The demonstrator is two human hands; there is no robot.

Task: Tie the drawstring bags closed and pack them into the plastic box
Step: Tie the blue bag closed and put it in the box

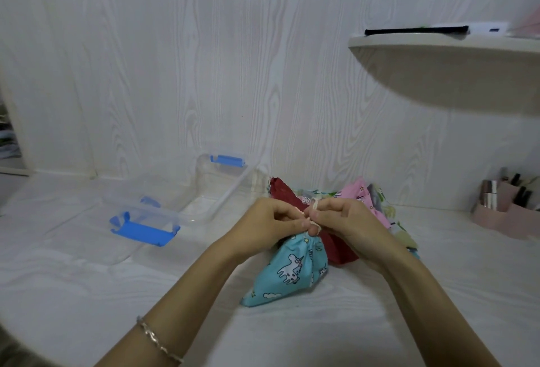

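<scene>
A turquoise drawstring bag [287, 271] printed with unicorns stands on the white table in front of me, its neck gathered tight. Just above that neck, my left hand [270, 222] and my right hand [344, 217] meet, both pinching the pale drawstring [314, 204], which loops between the fingertips. Behind the hands lies a pile of other bags: a dark red one [282, 188], a pink one [355, 191] and several patterned ones. The clear plastic box [222, 188] with blue clips stands open to the left, nothing visible inside it.
The box's clear lid [146, 220] with a blue clip lies on the table left of the box. A pink organiser [502, 206] with small items stands at the far right. A white shelf [444, 45] juts out overhead on the right. The wall runs close behind.
</scene>
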